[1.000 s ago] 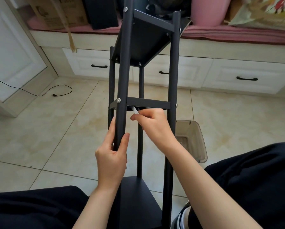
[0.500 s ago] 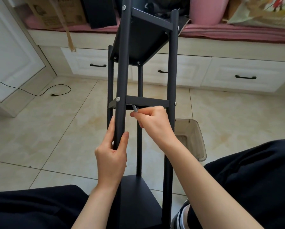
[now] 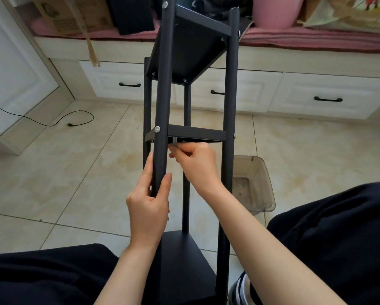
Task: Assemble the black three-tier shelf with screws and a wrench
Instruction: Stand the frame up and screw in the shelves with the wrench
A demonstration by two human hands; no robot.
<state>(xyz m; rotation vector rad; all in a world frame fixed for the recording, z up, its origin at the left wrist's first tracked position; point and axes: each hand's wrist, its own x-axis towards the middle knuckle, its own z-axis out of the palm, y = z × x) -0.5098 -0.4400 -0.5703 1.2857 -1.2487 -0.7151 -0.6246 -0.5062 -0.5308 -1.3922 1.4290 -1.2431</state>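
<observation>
The black three-tier shelf [image 3: 227,102] lies tilted away from me between my legs, its far end resting on the pink-cushioned bench. My left hand [image 3: 149,205] wraps around the near left post, below the middle tier [image 3: 196,134]. My right hand [image 3: 195,164] pinches a small silver wrench [image 3: 175,142] whose short end points up into the underside of the middle tier, just right of that post. A silver screw head [image 3: 157,129] shows on the post at the middle tier. The near tier [image 3: 182,260] sits by my lap.
A clear plastic bin [image 3: 254,183] with small hardware inside stands on the tiled floor right of the shelf. White drawers [image 3: 325,97] run along the back under the bench. A black cable [image 3: 74,122] lies on the floor at left. My dark-trousered legs flank the shelf.
My right hand has turned the wrench from slanting left to standing upright under the middle tier. My left hand has kept its grip on the post.
</observation>
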